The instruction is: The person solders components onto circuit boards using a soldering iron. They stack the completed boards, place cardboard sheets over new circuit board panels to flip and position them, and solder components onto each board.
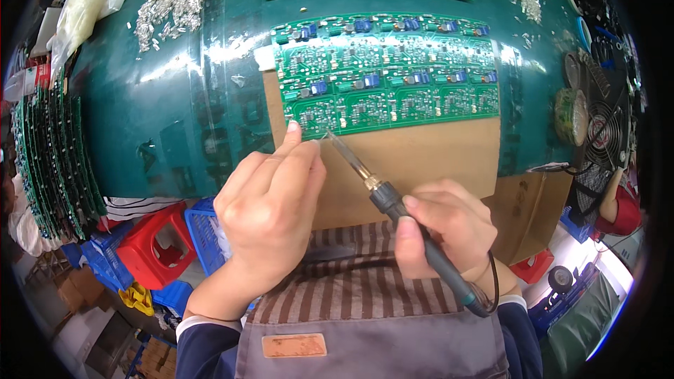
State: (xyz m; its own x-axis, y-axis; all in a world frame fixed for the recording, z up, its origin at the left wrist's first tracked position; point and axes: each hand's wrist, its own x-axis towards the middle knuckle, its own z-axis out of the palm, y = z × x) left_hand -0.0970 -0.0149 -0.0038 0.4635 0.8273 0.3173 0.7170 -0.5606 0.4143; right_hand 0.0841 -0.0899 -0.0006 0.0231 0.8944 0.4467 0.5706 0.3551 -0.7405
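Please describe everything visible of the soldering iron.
The soldering iron has a dark grey handle with a teal band near its rear, a black collar, brassy fitting and metallic shaft. Held in the right hand, it slants up and left, tip near the green circuit panel; contact is unclear. A dark cord curves from its rear.

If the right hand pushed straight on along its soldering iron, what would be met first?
Probably the green circuit board, near its lower-left corner; whether the soldering iron already touches it is unclear.
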